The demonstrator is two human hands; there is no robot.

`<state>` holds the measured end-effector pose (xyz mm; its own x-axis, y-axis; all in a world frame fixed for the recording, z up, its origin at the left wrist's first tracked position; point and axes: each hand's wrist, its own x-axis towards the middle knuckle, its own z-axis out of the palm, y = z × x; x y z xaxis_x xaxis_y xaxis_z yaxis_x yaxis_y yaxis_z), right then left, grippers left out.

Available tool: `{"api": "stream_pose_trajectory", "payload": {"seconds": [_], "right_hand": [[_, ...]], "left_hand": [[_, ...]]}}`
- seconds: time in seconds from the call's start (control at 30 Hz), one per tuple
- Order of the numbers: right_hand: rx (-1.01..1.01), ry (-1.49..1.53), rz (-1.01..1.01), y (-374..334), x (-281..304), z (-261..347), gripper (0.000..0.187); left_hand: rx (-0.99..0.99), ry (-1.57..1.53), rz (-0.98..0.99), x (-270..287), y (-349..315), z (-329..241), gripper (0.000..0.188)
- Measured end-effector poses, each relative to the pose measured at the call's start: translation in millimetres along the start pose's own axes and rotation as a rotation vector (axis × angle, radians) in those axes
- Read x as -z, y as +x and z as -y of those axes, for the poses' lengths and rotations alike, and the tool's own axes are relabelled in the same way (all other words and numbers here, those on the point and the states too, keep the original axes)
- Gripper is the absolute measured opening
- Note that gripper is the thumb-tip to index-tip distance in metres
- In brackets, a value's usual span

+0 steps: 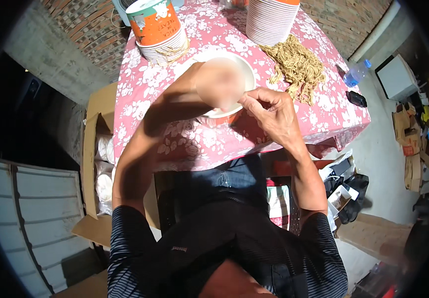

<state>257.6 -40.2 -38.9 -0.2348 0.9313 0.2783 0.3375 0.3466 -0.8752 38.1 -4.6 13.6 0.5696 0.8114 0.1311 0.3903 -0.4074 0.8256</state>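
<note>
Brick walls and bare concrete close in a small table (pixel 140 94) under a pink flowered cloth, seen from above. At the far left an open cardboard box (pixel 92 149) stands against the table edge, with white rolls inside, partly in shadow. On the cloth's far left corner sits a stack of paper cups (pixel 157 30), its top cut off by the frame. Mid-table lies a white bowl (pixel 244 67) near the front edge. The left hand (pixel 219 82) over it is blurred — whether it is spread or closed cannot be told. The right hand (pixel 269 111) just beside it pinches thumb to forefinger at the bowl's rim; what it pinches is too small to see. Behind, a second cup stack (pixel 271 20) stands beside a heap of dry yellow noodles (pixel 296 67). A plastic bottle (pixel 356 74) lies at the right edge — clutter crowds the floor beyond.
</note>
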Motion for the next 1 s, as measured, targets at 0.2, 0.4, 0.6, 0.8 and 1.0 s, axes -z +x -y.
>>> {"api": "stream_pose_trajectory", "payload": {"seconds": [0.2,0.4,0.6,0.8,1.0], "right_hand": [[-0.090,0.276,-0.149,-9,-21,-12,0.017],[0.091,0.153,-0.178,-14,-29,-6,0.014],[0.328,0.025,-0.021,-18,-16,-22,0.034],[0.692,-0.551,0.034,44,73,-40,0.007],[0.862,-0.598,0.133,71,84,34,0.022]], "left_hand": [[0.011,0.231,-0.325,-20,-20,-3,0.038],[-0.071,0.143,-0.350,-42,-16,4,0.023],[-0.306,0.249,-0.473,-37,-22,13,0.013],[-0.276,-0.011,-0.029,-27,-17,10,0.013],[-0.011,-0.217,0.135,-22,0,12,0.017]]}}
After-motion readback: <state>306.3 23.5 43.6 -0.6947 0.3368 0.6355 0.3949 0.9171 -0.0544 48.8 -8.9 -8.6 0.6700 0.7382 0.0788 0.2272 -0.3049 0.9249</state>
